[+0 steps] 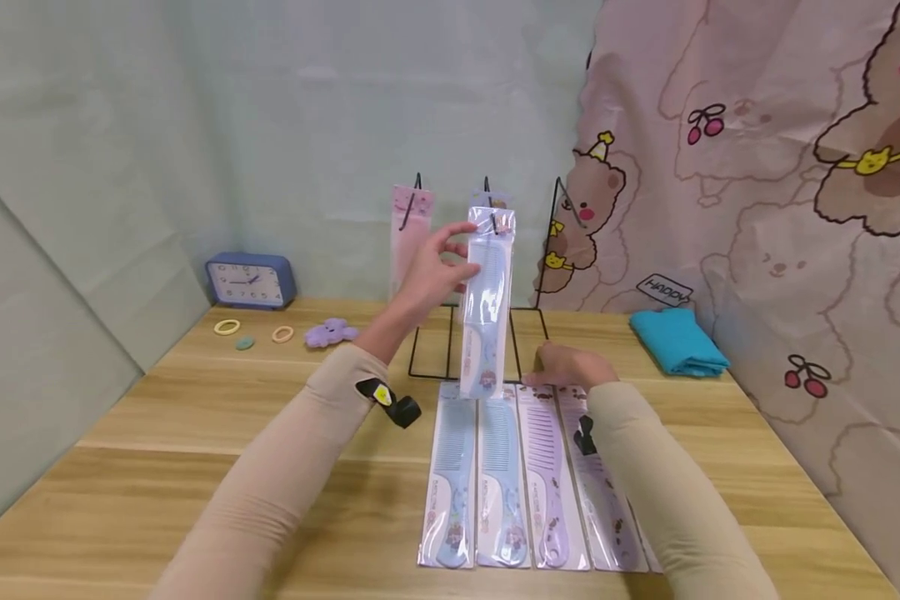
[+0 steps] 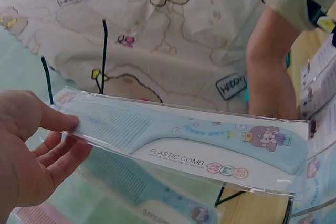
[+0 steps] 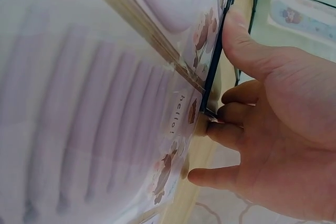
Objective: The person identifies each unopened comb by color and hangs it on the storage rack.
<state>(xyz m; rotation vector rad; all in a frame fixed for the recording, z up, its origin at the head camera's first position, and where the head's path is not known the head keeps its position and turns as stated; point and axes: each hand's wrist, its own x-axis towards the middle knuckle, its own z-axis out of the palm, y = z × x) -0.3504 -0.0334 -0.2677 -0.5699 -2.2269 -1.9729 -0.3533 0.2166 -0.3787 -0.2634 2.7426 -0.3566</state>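
One packaged blue comb [image 1: 487, 304], light, stiff and slick-sleeved, hangs pinched near its top by the left hand [image 1: 431, 275], while the right hand [image 1: 570, 367] clamps the wire rack's base [image 1: 450, 367].

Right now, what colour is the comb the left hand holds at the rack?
Light blue comb, in clear packaging; clearest in the left wrist view.

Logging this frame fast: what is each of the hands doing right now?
Left hand: pinches the packaged blue comb hanging on the rack.
Right hand: holds the black wire rack base.
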